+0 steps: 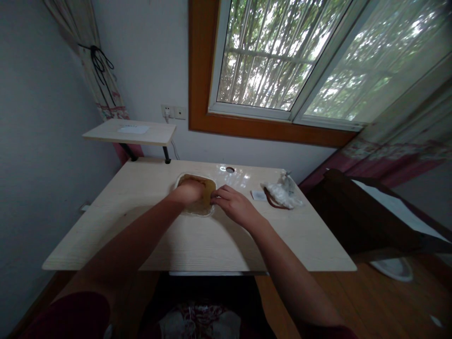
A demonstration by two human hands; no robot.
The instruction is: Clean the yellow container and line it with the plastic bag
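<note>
Pale wood desk. Shallow rectangular tray of brown food sits mid-desk, at 12 o'clock from the person. Left hand lies palm-down over the tray's left half, fingers hidden; open or closed cannot be told. Right hand is at the tray's 3 o'clock edge, fingers curled and touching it; grip unclear. Farther along at 3 o'clock: small white card, brown cord, crumpled plastic bag. Shelf at the tray's 10 o'clock.
</note>
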